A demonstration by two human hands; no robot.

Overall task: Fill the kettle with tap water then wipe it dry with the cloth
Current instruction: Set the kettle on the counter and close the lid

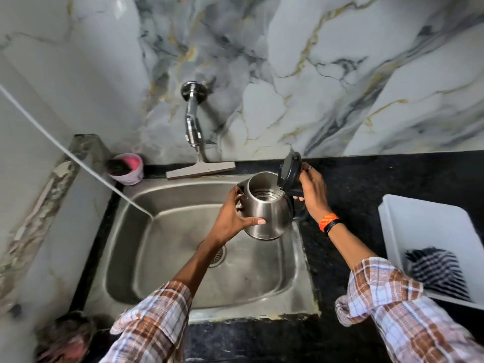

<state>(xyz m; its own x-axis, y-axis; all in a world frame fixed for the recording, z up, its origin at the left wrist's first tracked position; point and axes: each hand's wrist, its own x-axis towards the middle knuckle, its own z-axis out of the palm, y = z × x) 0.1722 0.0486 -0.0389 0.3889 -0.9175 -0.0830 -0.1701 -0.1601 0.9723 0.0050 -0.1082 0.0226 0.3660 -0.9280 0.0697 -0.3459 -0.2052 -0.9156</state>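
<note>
A steel kettle (269, 205) hangs over the right side of the steel sink (183, 292), its black lid (289, 169) flipped open and upright. My left hand (231, 218) cups the kettle's body from the left, thumb across its front. My right hand (313, 191) grips the black handle at the right. The wall tap (192, 119) sits up and to the left of the kettle; no water runs from it. A black-and-white striped cloth (437, 271) lies in the white tray at the right.
The white tray (408, 213) stands on the black counter (366, 179) right of the sink. A pink tub (127, 167) sits at the sink's back left corner, a squeegee (201, 170) lies behind the basin. A thin white pipe (78, 161) slants into the sink.
</note>
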